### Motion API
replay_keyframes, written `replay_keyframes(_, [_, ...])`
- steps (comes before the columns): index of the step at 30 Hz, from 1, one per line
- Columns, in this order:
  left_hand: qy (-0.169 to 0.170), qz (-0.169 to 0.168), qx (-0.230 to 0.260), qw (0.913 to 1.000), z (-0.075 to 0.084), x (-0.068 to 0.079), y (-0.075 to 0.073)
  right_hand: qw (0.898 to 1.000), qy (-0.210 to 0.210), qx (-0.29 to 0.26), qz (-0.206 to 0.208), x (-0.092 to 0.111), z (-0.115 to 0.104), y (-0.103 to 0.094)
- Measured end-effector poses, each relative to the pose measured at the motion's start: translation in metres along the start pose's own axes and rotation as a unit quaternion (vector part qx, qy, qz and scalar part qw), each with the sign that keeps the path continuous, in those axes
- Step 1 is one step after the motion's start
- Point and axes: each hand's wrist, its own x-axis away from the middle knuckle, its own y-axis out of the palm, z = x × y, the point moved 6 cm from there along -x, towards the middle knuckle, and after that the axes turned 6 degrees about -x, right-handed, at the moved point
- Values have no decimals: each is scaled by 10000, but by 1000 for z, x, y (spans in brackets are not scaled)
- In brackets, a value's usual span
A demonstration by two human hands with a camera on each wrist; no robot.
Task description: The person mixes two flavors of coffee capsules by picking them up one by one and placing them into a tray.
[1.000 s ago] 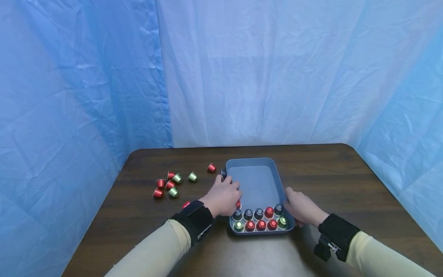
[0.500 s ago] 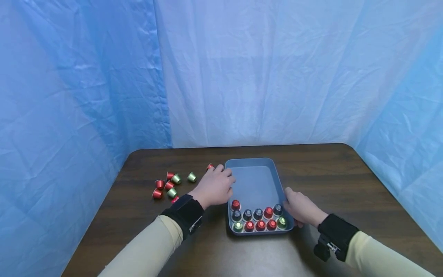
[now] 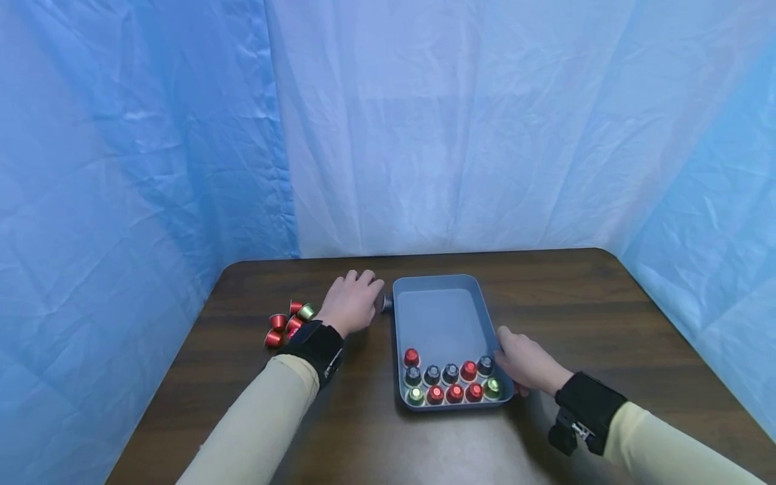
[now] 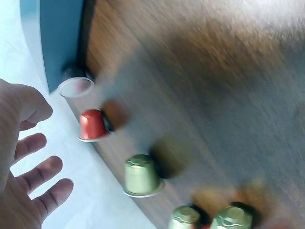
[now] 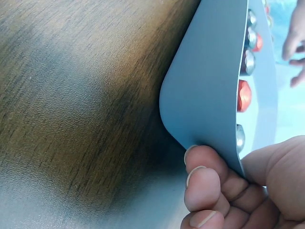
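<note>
1. My left hand (image 3: 350, 301) hangs over the far left part of the tabletop (image 3: 545, 283), grip spread, thumb and fingers apart with nothing between them.
2. The key relation, as I judge it, is this hand to the loose red pod (image 4: 92, 124). In the left wrist view that pod lies apart from my fingertips, between the dark pod (image 3: 386, 303) and the loose green pod (image 4: 142, 176). From the head it is hidden.
3. It looks tipped over, its long axis running roughly left to right, narrow end toward the tray (image 3: 445, 316); I hold that reading loosely.
4. The dark pod sits right of my left hand, at the tray's far left side; I cannot tell whether it touches.
5. My right hand (image 3: 529, 360) pinches the tray's right wall toward the near end, thumb inside, fingers outside.
6. For these loose pods, the left hand is clearly the nearer.
</note>
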Motion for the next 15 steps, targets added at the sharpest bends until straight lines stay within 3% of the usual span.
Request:
replay_keyframes(10, [-526,-536,160,9970,-16,-8,21,10000,16,17,-10,0,2,1])
replay_keyframes(15, [-672,-646,75,9956,-21,-11,30,10000,-1,-2,-15,1,1,-1])
